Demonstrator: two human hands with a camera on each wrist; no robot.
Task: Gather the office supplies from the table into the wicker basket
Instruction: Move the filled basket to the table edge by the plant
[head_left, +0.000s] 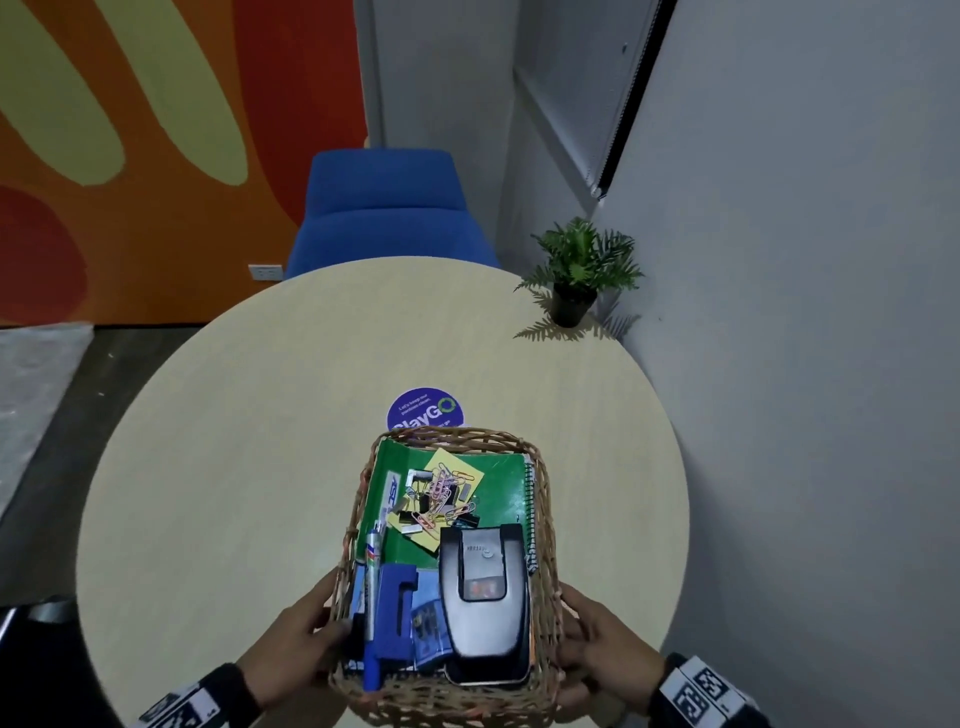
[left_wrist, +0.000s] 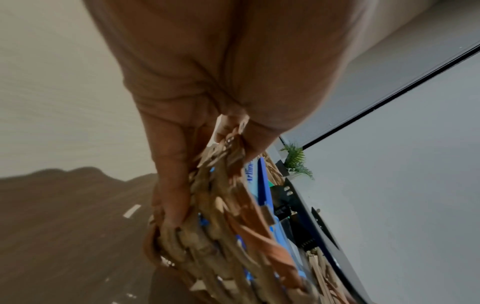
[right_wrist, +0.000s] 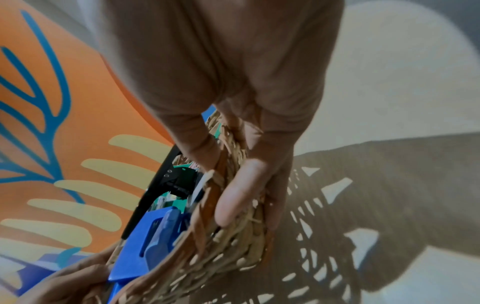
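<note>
At the tabletop's near edge, I see my left hand (head_left: 298, 636) and right hand (head_left: 602, 642) grasping the woven brown wicker basket (head_left: 545, 499) by its sides. Inside lie a black hole punch (head_left: 483, 597), blue marker (head_left: 373, 613) and green spiral notebook (head_left: 501, 491). A small potted fern (head_left: 584, 270) stands at the far right edge.

A tan woven wicker basket (head_left: 543, 499) between the hands holds a green notebook (head_left: 501, 480), a yellow sticky note (head_left: 451, 464), a blue stapler (head_left: 395, 613) and a black hole punch (head_left: 483, 597). Beyond them, a pale beige desk (head_left: 260, 415) bears a purple sticker (head_left: 423, 408).
</note>
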